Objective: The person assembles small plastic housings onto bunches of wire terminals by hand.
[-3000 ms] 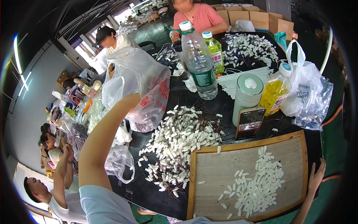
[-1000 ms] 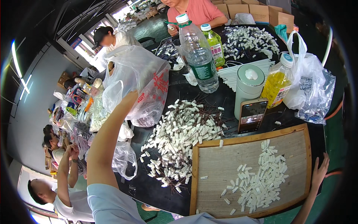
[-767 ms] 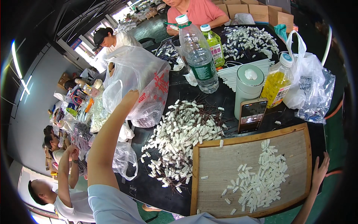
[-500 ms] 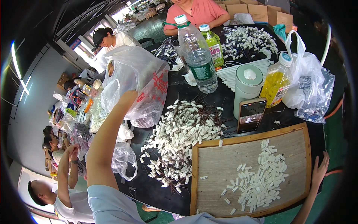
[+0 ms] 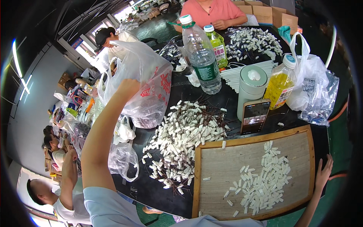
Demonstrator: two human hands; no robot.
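Milky, see-through plastic gathers around my left hand (image 5: 130, 87), which has risen toward the mouth of the plastic bag (image 5: 157, 102) from lower down, and the bag's top edge now peaks higher on its left side. I take that to mean the reach into the bag is easing, though the film hides my fingertips and I cannot tell whether they are pinching anything. The bag stands to the left on the black table (image 5: 147, 191), beyond its near edge, crinkled and thin, with red print on its side. My right hand (image 5: 324, 172) lies with fingers loosely spread at the table's right edge, just beside the wooden-framed tray (image 5: 197, 181), holding nothing that I can see. The tray's white pieces (image 5: 266, 179) lie as they did, short, blocky and matte, strewn over a grey, wood-grained base. Left of the tray, a heap (image 5: 185, 132) of similar pieces is tangled with thin, dark, wiry strands that make it bristle. Farther off, a smooth pale-green flask (image 5: 250, 90) stands behind a flat, tilted phone (image 5: 256, 118).
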